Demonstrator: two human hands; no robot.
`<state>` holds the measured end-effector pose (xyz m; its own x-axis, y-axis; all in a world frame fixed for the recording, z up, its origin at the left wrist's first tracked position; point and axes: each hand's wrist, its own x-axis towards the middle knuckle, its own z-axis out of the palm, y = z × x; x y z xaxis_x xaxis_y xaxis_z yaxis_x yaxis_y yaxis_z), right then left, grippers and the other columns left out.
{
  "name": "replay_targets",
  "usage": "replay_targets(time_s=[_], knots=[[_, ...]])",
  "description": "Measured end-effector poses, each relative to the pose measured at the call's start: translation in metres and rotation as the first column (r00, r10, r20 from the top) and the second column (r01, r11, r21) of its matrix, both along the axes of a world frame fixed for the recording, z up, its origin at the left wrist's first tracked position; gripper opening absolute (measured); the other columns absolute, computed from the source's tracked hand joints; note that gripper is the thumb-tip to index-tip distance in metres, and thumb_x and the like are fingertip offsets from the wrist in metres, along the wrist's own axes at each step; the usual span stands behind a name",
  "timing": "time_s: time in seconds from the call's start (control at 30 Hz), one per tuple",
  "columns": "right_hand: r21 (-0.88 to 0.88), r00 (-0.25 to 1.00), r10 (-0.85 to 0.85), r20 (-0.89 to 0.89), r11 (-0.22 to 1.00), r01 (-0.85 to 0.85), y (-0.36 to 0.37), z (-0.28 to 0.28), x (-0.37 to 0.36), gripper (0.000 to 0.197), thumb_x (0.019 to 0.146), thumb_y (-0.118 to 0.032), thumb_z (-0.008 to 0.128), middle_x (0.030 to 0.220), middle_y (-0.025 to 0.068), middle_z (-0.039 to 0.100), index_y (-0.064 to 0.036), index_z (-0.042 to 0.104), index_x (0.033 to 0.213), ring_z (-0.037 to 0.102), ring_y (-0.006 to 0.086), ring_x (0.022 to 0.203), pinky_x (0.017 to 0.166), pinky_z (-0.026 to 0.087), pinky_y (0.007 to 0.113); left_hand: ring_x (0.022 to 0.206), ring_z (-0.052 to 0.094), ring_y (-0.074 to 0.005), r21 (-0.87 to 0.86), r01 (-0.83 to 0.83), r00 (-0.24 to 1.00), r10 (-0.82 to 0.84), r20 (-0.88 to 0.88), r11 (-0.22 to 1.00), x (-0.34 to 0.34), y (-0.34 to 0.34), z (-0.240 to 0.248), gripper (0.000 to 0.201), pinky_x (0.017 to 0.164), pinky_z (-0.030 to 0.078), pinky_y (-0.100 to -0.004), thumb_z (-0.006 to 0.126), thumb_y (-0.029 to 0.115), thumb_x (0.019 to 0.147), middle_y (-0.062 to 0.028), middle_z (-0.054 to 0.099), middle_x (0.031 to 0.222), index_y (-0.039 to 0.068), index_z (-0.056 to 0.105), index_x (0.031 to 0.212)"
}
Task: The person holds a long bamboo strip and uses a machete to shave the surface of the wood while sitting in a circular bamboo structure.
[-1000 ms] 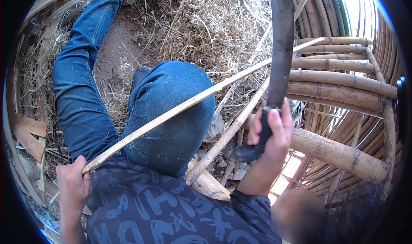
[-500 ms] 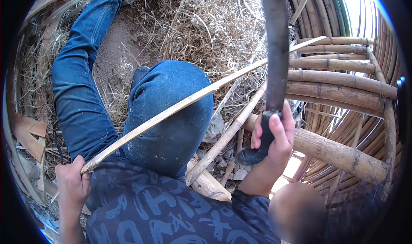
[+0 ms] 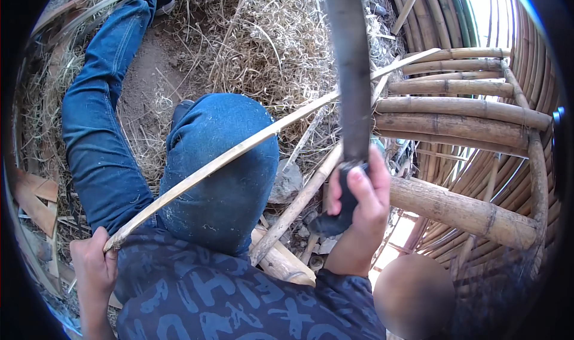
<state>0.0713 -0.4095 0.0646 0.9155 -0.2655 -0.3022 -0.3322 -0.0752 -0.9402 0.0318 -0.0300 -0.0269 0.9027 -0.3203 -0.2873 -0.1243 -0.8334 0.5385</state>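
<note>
My left hand (image 3: 94,258) grips the near end of a long, pale bamboo strip (image 3: 239,150) at the lower left. The strip slants up to the right across my bent knee in blue jeans (image 3: 218,184), and its far end reaches the bamboo poles. In my right hand (image 3: 365,199), the fingers are wrapped round the black handle of a machete (image 3: 354,71). Its broad, dark blade points away from me and crosses in front of the strip, hiding a short piece of it. Whether blade and strip touch, I cannot tell.
Bamboo poles (image 3: 460,105) form a frame on the right, with a thick pole (image 3: 460,205) nearer me. A thinner pole (image 3: 299,203) leans beside my knee, next to a grey stone (image 3: 287,181). Pale shavings (image 3: 275,35) cover the ground ahead. Flat bamboo pieces (image 3: 37,202) lie at the left.
The machete and my right hand have shifted left in the picture, and the blade tilts more to the left. The whole scene has also slid slightly left. My left hand keeps its grip.
</note>
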Motion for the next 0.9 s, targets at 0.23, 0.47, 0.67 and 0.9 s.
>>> replay_targets(time_s=[0.23,0.47,0.67,0.9], knots=[[-0.021,0.992,0.109,-0.067,0.994,-0.110,-0.004,-0.003,-0.002,0.026,0.095,-0.011,0.049,0.065,0.0043,0.052,0.0012,0.047,0.118,0.048,0.0088,0.050,0.047,0.040,0.021,0.054,0.047,-0.0406,0.002,0.025,1.000,-0.025,-0.005,1.000,0.002,0.003,0.004,0.040,0.053,0.030,-0.0452,0.049,0.034,0.094,-0.0172,0.042,0.055,0.005,0.041,0.069],[-0.006,0.997,-0.027,-0.076,1.000,0.026,0.001,-0.004,-0.003,0.028,0.095,-0.012,0.048,0.065,0.0029,0.052,0.0022,0.047,0.119,0.047,0.0080,0.050,0.047,0.038,0.020,0.054,0.047,-0.0407,0.030,0.032,0.999,-0.032,-0.005,0.999,0.005,0.004,0.005,0.043,0.053,0.030,-0.0450,0.047,0.038,0.095,-0.0175,0.040,0.055,0.004,0.041,0.070],[-0.024,0.999,-0.017,-0.031,1.000,0.017,-0.002,0.000,0.001,0.027,0.093,-0.009,0.050,0.067,0.0044,0.055,0.0018,0.048,0.118,0.048,0.0079,0.048,0.047,0.040,0.021,0.054,0.047,-0.0408,0.007,0.023,0.997,-0.022,-0.076,1.000,0.004,0.002,0.009,0.044,0.053,0.030,-0.0455,0.046,0.038,0.096,-0.0174,0.041,0.055,0.004,0.040,0.070],[0.006,0.986,0.071,-0.148,0.997,-0.071,0.006,0.004,-0.011,0.031,0.092,-0.006,0.051,0.069,0.0017,0.053,0.0042,0.047,0.121,0.049,0.0064,0.054,0.051,0.040,0.020,0.052,0.047,-0.0409,-0.027,0.033,0.999,-0.034,-0.022,0.999,0.006,-0.001,0.006,0.040,0.051,0.031,-0.0449,0.048,0.033,0.095,-0.0181,0.043,0.055,0.003,0.041,0.069]])
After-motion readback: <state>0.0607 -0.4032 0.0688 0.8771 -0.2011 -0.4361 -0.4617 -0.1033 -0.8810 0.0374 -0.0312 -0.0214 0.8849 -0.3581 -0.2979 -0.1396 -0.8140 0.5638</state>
